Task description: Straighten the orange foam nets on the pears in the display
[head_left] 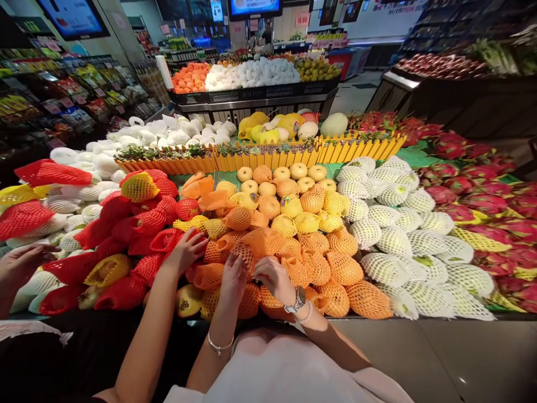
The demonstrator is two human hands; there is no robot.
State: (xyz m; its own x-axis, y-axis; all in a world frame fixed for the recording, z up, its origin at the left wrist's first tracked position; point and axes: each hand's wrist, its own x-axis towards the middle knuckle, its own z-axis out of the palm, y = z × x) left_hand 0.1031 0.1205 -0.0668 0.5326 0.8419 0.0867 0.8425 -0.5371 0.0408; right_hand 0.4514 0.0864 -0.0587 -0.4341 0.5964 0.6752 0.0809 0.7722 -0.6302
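While both hands work at the front of the fruit stand in the head view, the left hand (234, 278) and right hand (273, 278) pinch an orange foam net (260, 242) between them, fingers closed on it. Another person's hand (187, 250) rests just beside. Tugging hard could tear the net or roll neighbouring netted fruit (344, 268) off the edge.

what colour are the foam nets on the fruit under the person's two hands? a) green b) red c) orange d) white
c: the left hand and right hand rest on the pile of fruit in orange nets; the white nets lie to the right and the red nets to the left.
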